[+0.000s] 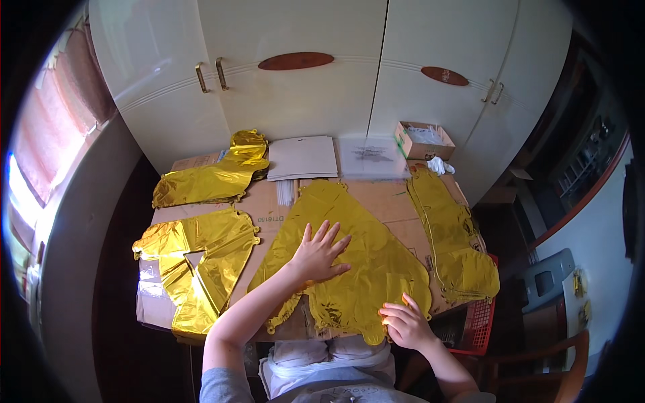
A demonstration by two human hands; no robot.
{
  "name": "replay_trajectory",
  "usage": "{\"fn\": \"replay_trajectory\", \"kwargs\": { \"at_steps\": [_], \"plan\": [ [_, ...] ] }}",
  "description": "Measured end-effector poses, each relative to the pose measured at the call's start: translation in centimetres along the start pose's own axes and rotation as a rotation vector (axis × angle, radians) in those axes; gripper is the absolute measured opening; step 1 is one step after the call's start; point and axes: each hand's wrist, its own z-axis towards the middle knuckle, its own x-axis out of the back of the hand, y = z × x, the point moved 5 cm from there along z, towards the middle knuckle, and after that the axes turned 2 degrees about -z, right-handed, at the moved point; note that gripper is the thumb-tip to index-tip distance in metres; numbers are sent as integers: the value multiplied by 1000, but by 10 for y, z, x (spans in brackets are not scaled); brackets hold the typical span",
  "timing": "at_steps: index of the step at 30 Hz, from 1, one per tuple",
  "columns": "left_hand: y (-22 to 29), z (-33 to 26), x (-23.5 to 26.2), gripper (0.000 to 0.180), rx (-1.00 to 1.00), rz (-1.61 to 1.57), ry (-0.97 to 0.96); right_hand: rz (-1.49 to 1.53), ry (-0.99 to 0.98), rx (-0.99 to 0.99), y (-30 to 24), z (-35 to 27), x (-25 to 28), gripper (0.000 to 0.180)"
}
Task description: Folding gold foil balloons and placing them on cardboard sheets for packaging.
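Gold foil balloon lies flat at the front of the bench, under both hands. Left hand presses it with fingers spread apart; right hand pinches its lower edge. It seems mostly flattened; 3 other gold balloons already lie flat.

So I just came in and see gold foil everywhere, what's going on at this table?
A person is pressing a flat gold foil balloon against the cardboard-covered table. The left hand lies spread open on its middle, while the right hand pinches its near edge. More flat gold balloons lie to either side, with a stack of papers and a small open box at the far edge.
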Motion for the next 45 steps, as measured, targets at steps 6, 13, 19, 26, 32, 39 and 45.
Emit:
{"fn": "replay_trajectory", "kwargs": {
  "at_steps": [6,13,19,26,32,39,45],
  "plan": [
    [-2,-4,-4,78,-9,9,39,10,19,-23,-2,2,2,9],
    [-3,-2,-7,78,-38,11,53,-60,19,24,-5,2,3,10],
    [-4,-1,-8,79,-46,15,61,-94,16,56,-7,2,3,11],
    [-3,-2,-5,79,-20,29,18,-95,12,59,-8,4,6,10],
    [-4,-4,-4,79,-27,30,24,-99,-8,100,-11,5,7,11],
    [-4,-4,-5,78,-54,17,79,-63,18,125,-13,7,13,13],
    [-4,-3,-3,77,-55,19,72,-95,20,79,-10,2,19,15]
  ]
}}
